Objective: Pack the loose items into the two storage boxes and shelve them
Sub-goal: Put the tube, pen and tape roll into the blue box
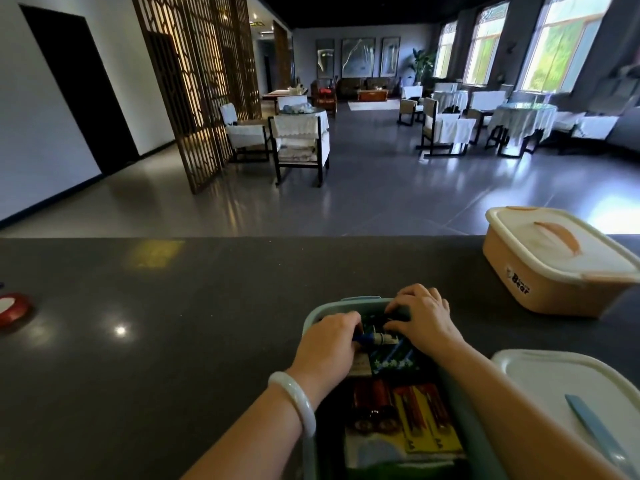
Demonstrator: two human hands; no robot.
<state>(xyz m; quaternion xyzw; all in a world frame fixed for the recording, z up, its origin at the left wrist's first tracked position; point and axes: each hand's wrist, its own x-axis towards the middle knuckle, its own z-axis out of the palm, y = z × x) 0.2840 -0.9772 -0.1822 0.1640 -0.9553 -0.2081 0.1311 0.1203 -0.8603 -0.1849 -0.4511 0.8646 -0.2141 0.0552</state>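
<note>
Storage boxes, two. One blue-green box (313,318), lid off, stands on the dark counter (173,306) and serves as landmark. One orange box (550,268), white lid fitted, sits beyond and right of the blue-green box, well apart from it.

Loose lids, one: white lid (568,393) with blue handle, just right of the blue-green box.

Contents of the blue-green box, near end: two red batteries (374,407); one yellow-and-red card pack (427,424); white cloth or paper, not clear which. Middle: one dark packet with white flowers (396,362).

Hands, two, both inside the far end of the box. Left hand (330,344), fingers curled round a blue-and-white pen-like item (372,339); jade bangle (294,400) on its wrist. Right hand (424,315), fingers bent down onto dark items; whether it grasps one cannot be told.

One red object (12,308), far left of the box.
</note>
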